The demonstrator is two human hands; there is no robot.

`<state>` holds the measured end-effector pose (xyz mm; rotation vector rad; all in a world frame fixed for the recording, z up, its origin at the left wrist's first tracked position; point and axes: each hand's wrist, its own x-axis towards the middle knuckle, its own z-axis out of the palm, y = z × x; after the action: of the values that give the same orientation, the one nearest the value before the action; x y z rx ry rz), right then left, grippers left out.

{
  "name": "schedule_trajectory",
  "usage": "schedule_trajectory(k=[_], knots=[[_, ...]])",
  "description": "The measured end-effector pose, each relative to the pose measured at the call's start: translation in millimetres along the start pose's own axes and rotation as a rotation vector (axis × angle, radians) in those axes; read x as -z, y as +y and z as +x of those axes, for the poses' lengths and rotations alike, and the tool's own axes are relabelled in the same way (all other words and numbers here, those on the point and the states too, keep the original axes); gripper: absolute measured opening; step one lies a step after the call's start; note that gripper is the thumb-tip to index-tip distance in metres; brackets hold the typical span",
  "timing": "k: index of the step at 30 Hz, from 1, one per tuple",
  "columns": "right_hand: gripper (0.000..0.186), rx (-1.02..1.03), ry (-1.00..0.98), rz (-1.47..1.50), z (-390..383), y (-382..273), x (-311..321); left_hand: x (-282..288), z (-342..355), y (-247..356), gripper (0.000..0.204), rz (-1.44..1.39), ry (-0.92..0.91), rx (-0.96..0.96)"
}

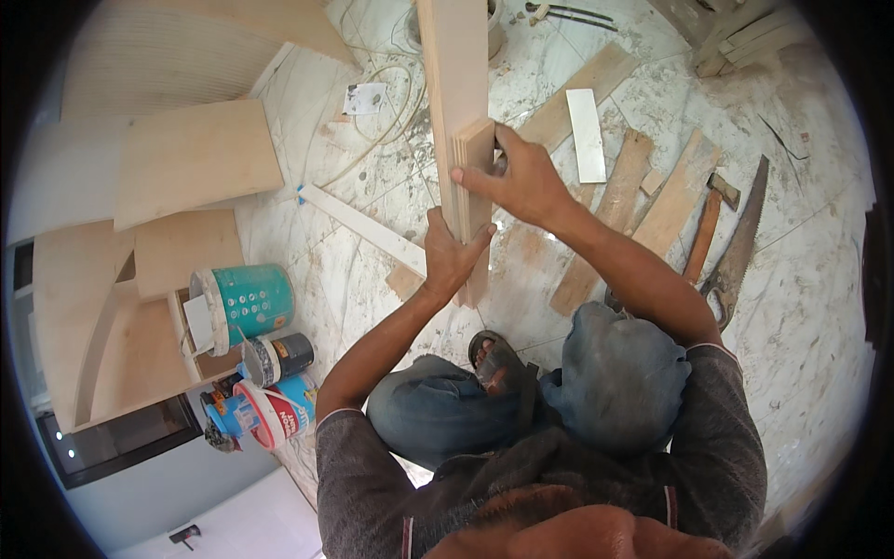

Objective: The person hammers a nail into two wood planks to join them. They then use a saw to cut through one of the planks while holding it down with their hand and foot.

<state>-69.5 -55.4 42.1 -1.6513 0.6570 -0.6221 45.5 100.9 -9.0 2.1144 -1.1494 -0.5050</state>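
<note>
Head view: where is the wood that's being worked on?

Straight ahead of the person. A long pale board (463,65) comes down from the top edge of the picture to a spot between the two hands, and a short piece of plywood (479,147) lies along its lower part, layered edge showing.

How is the right hand set?

The right hand (529,182) grips the short piece from the right. Its thumb presses across the layered edge, and the other fingers bend round the far side. The forearm slants up and leftward from a bent elbow beside the right knee.

And the left?

Lower down, the left hand (454,261) is closed about the bottom part of the wood, fingers on the left side, thumb reaching over to the right. That forearm runs up and rightward, elbow bent. I can't tell whether the board's lower end touches the floor (801,270).

What's around them?

Just left of the left hand, a white strip (358,224) lies aslant. Under and beyond the right forearm are loose planks (615,182), then a hammer (705,228) and a handsaw (745,233) side by side. Well off to the left stands a teal bucket (256,298).
</note>
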Motion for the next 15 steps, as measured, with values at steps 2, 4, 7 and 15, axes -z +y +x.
schedule_trajectory(k=[2,4,7,15], knots=[[0.077,0.007,-0.012,0.026,-2,2,-1,-5,0,-3,0.061,-0.057,-0.021,0.045],[0.074,-0.006,-0.019,0.031,-2,7,-3,-9,1,-4,0.061,-0.108,-0.028,0.064],[0.07,-0.028,-0.011,0.022,-2,14,-6,-13,2,-8,0.061,-0.166,-0.017,0.054],[0.07,0.003,0.04,0.136,-1,25,-8,-24,8,-16,0.064,-0.181,0.01,0.058]])
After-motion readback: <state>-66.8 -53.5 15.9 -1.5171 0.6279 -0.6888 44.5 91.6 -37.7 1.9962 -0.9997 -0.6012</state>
